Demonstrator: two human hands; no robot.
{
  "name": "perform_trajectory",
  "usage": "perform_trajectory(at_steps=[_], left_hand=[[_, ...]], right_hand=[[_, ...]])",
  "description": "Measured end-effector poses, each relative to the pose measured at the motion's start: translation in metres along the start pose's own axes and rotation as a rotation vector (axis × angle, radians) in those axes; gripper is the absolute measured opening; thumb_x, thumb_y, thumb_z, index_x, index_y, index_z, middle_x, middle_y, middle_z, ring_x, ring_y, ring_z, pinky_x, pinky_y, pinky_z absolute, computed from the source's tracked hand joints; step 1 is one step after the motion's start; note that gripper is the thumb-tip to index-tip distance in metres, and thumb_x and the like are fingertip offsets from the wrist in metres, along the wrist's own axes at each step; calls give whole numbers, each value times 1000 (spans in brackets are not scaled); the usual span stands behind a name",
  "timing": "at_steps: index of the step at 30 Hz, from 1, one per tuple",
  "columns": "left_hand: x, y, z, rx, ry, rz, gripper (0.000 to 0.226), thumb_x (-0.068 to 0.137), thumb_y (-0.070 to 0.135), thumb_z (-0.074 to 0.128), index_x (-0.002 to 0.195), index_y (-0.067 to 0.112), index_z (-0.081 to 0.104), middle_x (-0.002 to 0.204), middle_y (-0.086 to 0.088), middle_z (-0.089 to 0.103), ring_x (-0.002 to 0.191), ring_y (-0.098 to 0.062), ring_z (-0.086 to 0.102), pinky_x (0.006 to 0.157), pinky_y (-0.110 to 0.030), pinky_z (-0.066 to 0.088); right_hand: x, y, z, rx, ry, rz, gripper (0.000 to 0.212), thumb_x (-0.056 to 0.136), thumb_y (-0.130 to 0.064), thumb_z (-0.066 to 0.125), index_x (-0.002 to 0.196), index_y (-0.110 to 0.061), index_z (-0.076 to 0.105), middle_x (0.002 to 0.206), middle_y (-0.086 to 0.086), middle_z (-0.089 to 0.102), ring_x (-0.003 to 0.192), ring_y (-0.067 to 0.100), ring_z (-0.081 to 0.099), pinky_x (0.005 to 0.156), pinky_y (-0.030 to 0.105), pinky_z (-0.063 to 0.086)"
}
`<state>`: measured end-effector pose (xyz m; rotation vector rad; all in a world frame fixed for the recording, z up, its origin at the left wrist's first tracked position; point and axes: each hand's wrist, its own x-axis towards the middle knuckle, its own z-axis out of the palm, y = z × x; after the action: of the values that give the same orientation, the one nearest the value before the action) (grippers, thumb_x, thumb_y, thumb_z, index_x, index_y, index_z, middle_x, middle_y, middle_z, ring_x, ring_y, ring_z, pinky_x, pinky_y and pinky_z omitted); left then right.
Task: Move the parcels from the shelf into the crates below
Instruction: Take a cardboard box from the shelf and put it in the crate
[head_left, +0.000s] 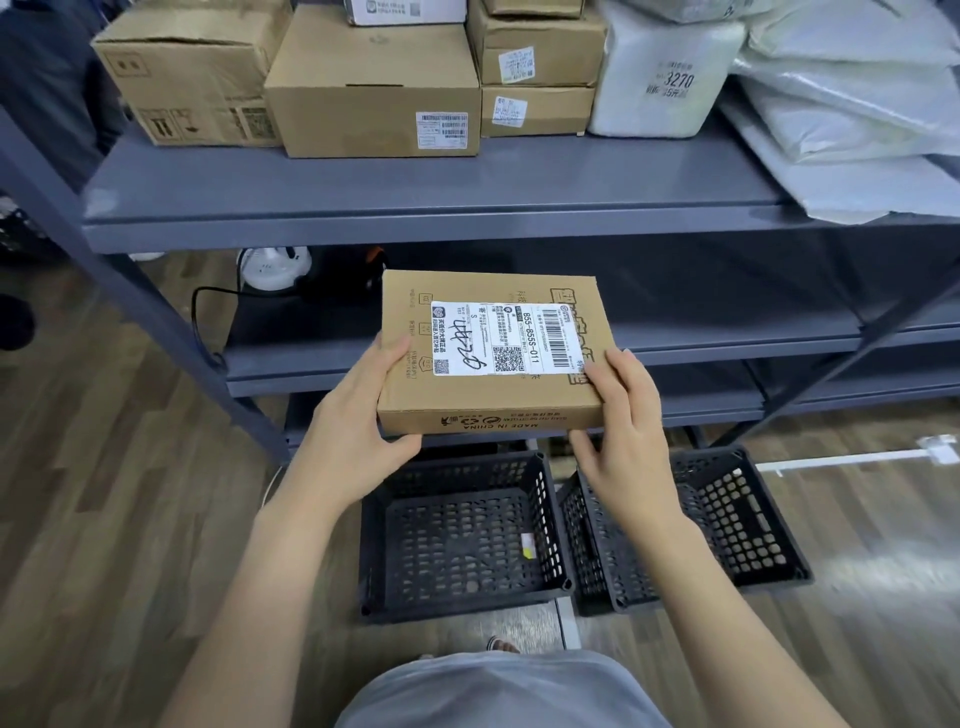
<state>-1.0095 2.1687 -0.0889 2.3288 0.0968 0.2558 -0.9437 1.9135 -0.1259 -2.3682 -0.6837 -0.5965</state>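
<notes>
A grey-clad torso (498, 691) fills the bottom edge. Above it, the left hand (358, 415) and right hand (623, 421) clamp the two near corners of a flat brown cardboard parcel with a white shipping label (491, 353), held level above two empty black perforated plastic crates (462, 535) on the wooden floor (104, 493), below the grey metal shelf (415, 202) stacked with cardboard boxes (374, 93).

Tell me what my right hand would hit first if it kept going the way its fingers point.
Your right hand points up and forward, pressed against the flat parcel it holds. Beyond that, probably the lower shelf edge, though depth is unclear.
</notes>
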Motion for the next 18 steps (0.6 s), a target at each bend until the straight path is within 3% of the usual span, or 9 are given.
perform_trajectory(at_steps=[6, 11, 14, 16, 18], left_hand=[[1, -8, -3, 52, -41, 96, 99, 73, 8, 78, 145, 39, 17, 154, 7, 24, 128, 8, 25, 101, -1, 16], [9, -16, -12, 156, -153, 126, 113, 76, 5, 75, 143, 52, -3, 157, 16, -4, 136, 1, 15, 106, -28, 30], [21, -15, -22, 229, -183, 130, 118, 74, 7, 77, 140, 57, -8, 154, 23, -9, 140, -5, 12, 111, -37, 28], [32, -11, -33, 258, -220, 107, 114, 74, 12, 78, 134, 61, -6, 152, 26, -3, 142, -6, 13, 115, -39, 24], [40, -4, -40, 204, -300, 107, 110, 69, 21, 83, 137, 59, 5, 152, 23, 14, 140, -5, 22, 115, -40, 25]], right_hand=[[1, 0, -4, -10, 4, -23, 74, 72, 12, 68, 136, -9, 36, 144, 14, 32, 136, 30, 29, 118, 26, 16], [5, 8, -17, 61, -27, -44, 74, 71, 15, 66, 133, -13, 37, 144, 10, 29, 138, 27, 27, 117, 24, 17], [7, 15, -28, 106, -47, -38, 75, 69, 19, 64, 130, -16, 37, 144, 5, 26, 139, 24, 25, 115, 21, 20], [9, 20, -31, 113, -43, -57, 75, 67, 21, 64, 127, -15, 38, 143, 5, 26, 138, 24, 26, 115, 23, 22], [9, 23, -31, 103, -41, -85, 76, 64, 23, 64, 125, -15, 38, 142, 7, 27, 137, 26, 28, 114, 25, 25]])
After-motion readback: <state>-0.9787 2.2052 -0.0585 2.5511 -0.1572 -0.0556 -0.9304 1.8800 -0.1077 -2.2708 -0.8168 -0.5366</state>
